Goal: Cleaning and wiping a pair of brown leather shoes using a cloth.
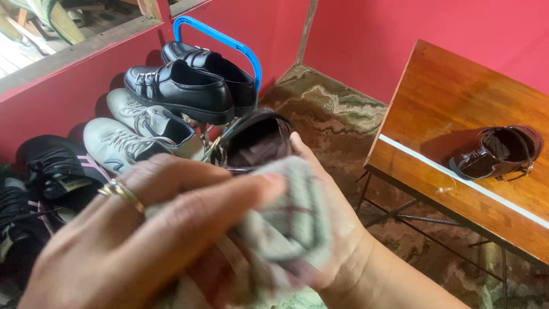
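Note:
My left hand (143, 229), with a gold ring on one finger, fills the foreground and presses a grey checked cloth (294, 214) against a dark glossy shoe (251, 140). My right hand (340, 229) comes in from the lower right and holds that shoe from underneath, its thumb up beside the shoe's opening. Most of the shoe is hidden behind the cloth and my hands; only its open top and rim show. Its matching dark shoe (497, 153) stands on a polished wooden table (457, 97) at the right.
A shoe rack with a blue frame (229, 43) stands against the red wall at the left. It holds a pair of black buckled shoes (183, 86), pale grey sneakers (137, 131) and black sneakers (51, 171). The floor is patterned brown stone (337, 114).

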